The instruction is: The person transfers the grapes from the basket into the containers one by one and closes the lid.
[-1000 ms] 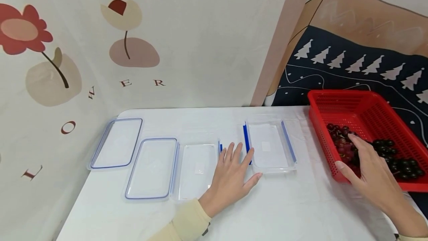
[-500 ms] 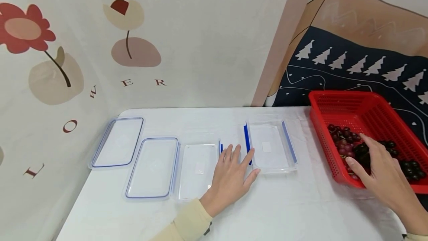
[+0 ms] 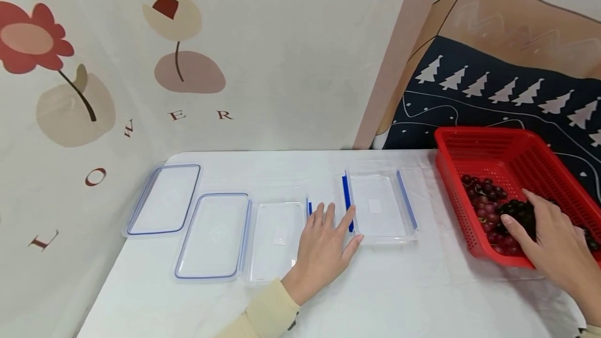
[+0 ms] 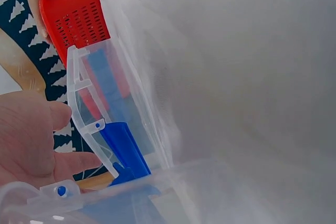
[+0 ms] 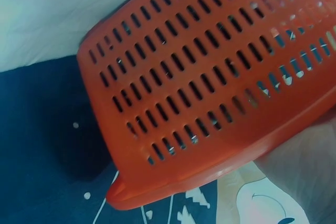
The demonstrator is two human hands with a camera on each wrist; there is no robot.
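My left hand (image 3: pixel 326 252) lies between two clear plastic food containers, its fingers straight. Its index finger is at the blue clip flap of the right container (image 3: pixel 377 205); the left container (image 3: pixel 279 239) is beside its other fingers. The left wrist view shows the hand (image 4: pixel 31 137) near a container's blue flap (image 4: pixel 126 150). My right hand (image 3: pixel 559 246) is over the red basket (image 3: pixel 507 145), thumb and index finger spread around black grapes (image 3: pixel 518 215); its other fingers are mostly hidden. Red grapes (image 3: pixel 490 215) lie left of it. In the right wrist view, the basket wall (image 5: pixel 199 77) hides most of the work.
Two clear lids with blue seals, one at the far left (image 3: pixel 164 200) and one nearer (image 3: pixel 213 236), lie on the white table (image 3: pixel 385 291). A printed cloth (image 3: pixel 291 67) hangs behind the table. Dark patterned fabric (image 3: pixel 479 108) is behind the basket.
My right hand has moved right across the basket, uncovering more red grapes and bringing black grapes into view between thumb and index finger. My left hand has hardly moved.
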